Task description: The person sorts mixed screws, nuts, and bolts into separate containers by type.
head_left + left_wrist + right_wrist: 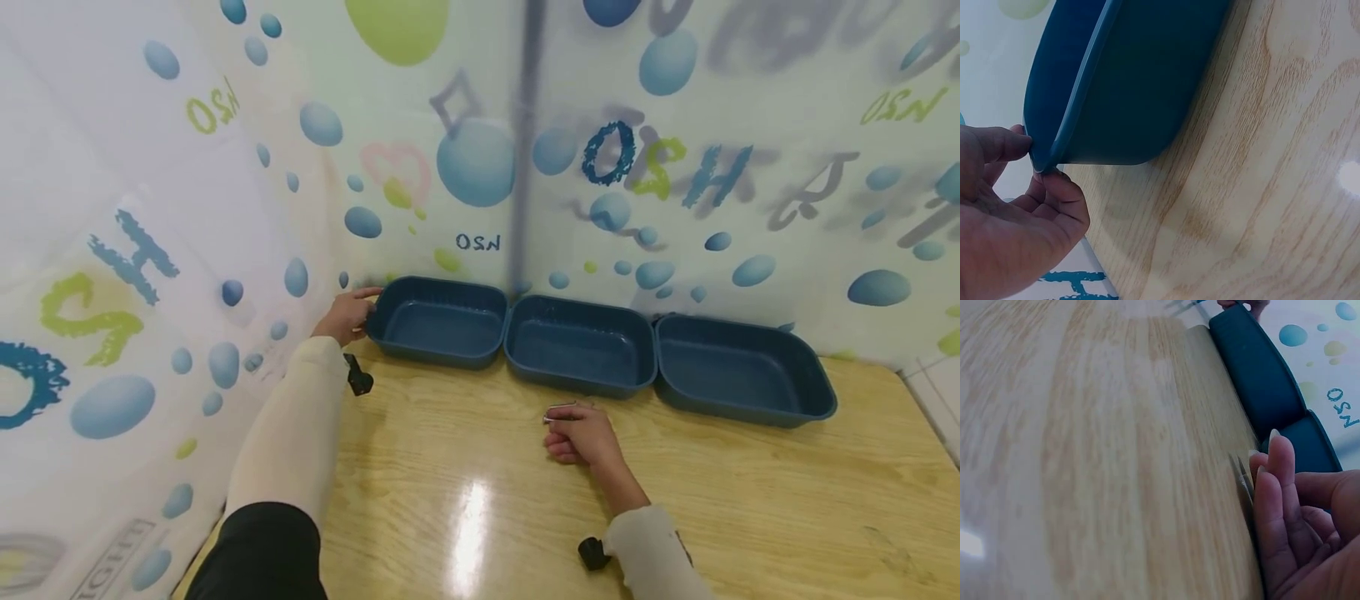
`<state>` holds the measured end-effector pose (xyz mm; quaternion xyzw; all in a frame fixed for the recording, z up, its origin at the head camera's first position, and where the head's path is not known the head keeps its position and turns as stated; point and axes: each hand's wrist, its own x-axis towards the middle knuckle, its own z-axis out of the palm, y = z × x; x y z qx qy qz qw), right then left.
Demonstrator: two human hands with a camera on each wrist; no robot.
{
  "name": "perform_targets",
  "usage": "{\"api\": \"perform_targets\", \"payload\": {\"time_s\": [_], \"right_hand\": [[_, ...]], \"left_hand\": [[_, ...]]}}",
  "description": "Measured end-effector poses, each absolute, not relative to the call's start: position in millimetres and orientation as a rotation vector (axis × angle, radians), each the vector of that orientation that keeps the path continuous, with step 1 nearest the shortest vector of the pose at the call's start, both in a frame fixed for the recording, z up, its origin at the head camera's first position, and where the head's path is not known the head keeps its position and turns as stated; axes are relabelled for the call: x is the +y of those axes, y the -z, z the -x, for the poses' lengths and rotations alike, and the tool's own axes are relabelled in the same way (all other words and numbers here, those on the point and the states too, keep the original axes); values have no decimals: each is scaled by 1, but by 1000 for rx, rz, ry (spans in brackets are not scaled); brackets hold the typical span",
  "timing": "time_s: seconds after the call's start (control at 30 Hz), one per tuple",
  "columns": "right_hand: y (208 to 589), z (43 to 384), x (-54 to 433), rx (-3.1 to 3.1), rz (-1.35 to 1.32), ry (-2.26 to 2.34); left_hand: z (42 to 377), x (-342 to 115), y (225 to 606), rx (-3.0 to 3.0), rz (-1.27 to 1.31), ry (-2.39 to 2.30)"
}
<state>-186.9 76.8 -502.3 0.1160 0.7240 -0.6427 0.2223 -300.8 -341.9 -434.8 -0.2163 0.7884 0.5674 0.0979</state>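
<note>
At the far left of the row stands a dark blue plastic bin (438,358). My left hand (347,317) pinches the end of its rim; in the left wrist view the thumb (1007,144) lies on one side of the rim and curled fingers on the other. My right hand (588,435) is in front of the middle bin (577,383), apart from it. It holds slim metal tweezers (1244,479), whose two pointed tips stand slightly apart and point away from the hand. The fingers cover most of the tweezers.
A third blue bin (742,411) stands to the right, close against the middle one. All three line the back of the wood-grain table (420,467). A printed curtain (480,75) with blue drops hangs behind and along the left side.
</note>
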Motion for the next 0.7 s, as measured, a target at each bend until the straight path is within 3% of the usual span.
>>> {"api": "perform_targets", "payload": {"time_s": [0.7], "right_hand": [[504,182,72,2098,-317,1725]], "left_hand": [[300,-341,437,2361,630,-1650]]}}
